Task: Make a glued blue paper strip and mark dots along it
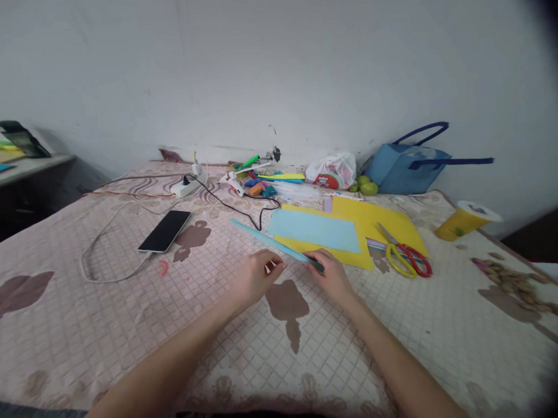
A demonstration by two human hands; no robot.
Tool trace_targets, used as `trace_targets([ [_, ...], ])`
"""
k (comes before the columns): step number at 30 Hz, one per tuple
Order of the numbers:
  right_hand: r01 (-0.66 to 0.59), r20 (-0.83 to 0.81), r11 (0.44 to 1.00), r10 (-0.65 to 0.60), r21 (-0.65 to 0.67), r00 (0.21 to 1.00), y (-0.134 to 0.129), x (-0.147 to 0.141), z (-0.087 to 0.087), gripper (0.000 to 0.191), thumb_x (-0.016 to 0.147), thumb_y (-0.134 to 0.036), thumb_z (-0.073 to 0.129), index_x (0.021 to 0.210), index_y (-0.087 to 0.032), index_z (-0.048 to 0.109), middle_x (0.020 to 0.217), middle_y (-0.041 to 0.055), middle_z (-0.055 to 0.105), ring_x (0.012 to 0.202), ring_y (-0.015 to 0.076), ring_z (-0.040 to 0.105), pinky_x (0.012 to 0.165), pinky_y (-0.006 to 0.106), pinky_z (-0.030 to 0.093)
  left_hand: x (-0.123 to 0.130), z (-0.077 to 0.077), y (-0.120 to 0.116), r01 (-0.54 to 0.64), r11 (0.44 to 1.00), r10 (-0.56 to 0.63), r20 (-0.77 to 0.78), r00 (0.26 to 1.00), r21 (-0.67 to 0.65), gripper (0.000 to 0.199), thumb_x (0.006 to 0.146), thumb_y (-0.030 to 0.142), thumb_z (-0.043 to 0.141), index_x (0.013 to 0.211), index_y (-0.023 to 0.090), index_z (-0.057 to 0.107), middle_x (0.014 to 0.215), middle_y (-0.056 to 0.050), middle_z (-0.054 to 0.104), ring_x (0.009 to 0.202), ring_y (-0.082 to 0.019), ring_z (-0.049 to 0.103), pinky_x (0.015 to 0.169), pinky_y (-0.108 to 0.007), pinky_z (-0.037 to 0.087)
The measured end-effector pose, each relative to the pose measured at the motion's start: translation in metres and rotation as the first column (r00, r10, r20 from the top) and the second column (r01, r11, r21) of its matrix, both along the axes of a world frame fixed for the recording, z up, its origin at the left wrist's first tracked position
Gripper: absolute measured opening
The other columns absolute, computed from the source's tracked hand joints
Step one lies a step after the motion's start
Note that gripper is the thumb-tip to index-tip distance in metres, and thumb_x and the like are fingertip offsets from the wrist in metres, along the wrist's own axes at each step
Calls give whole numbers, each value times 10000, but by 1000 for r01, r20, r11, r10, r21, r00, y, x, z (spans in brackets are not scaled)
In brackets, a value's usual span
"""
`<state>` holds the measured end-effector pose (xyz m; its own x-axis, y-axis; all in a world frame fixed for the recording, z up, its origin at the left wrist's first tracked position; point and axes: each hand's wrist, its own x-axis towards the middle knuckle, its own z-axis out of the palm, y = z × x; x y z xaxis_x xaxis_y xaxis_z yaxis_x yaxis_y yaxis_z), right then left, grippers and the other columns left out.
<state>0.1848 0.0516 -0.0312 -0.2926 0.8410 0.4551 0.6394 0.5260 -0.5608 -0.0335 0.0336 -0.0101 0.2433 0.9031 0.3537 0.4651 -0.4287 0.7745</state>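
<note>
A narrow light blue paper strip [267, 239] runs slantwise across the tablecloth in front of me. Its near right end is in my right hand [326, 270], fingers closed on it. Just left of the strip, my left hand [258, 273] has its thumb and fingertips curled together; whether anything small is between them cannot be made out. Beyond the hands, a light blue sheet of paper [314, 228] lies on a yellow sheet [361, 251]. Scissors [404, 259] with yellow and red handles rest to the right, partly on more yellow paper [376, 216].
A phone [165, 231] with a white cable lies left. Behind are a power strip [185, 187], a glue gun [234, 182] with its black cord, a plastic bag [333, 171], green fruit [367, 185] and a blue bag [402, 170]. A yellow cup [462, 221] tilts at right.
</note>
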Motion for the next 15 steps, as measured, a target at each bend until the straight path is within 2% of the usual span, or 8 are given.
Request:
trace_targets([
  [2, -31, -115, 998, 24, -54, 993, -2, -3, 1, 219, 841, -317, 511, 999, -208, 618, 957, 73, 639, 892, 205, 586, 805, 362, 472, 5, -7, 2, 58, 962, 7, 234, 972, -268, 314, 801, 369, 586, 1033, 157, 593, 1020, -107, 634, 728, -162, 614, 599, -278, 494],
  [4, -85, -199, 989, 60, -121, 978, -5, -9, 3, 228, 838, -333, 511, 995, -212, 623, 962, 67, 650, 890, 198, 597, 805, 351, 477, 8, -11, 5, 199, 901, 1, 460, 888, -386, 445, 772, 375, 627, 1146, 152, 536, 1123, -129, 602, 843, -189, 621, 668, -291, 508],
  [6, -147, -253, 972, 98, -185, 963, -8, -15, 4, 235, 837, -346, 512, 989, -211, 628, 969, 64, 658, 896, 197, 602, 810, 348, 478, 9, -13, 7, 302, 873, -7, 610, 792, -382, 448, 753, 363, 656, 1130, 145, 551, 1093, -117, 621, 941, -202, 600, 774, -303, 490],
  [8, -196, -287, 952, 126, -233, 950, -12, -19, 5, 235, 837, -350, 512, 980, -207, 631, 970, 61, 662, 894, 197, 604, 808, 347, 482, 9, -13, 8, 317, 871, 28, 682, 731, -376, 415, 729, 351, 686, 1072, 140, 587, 1012, -93, 652, 953, -197, 593, 827, -306, 464],
  [15, -197, -307, 941, 107, -277, 946, -16, -22, 6, 215, 828, -335, 540, 973, -204, 629, 952, 53, 660, 870, 190, 603, 785, 329, 480, 10, -16, 9, 285, 860, 144, 736, 662, -424, 444, 689, 322, 729, 1075, 154, 590, 1024, -83, 654, 949, -193, 596, 862, -336, 458],
])
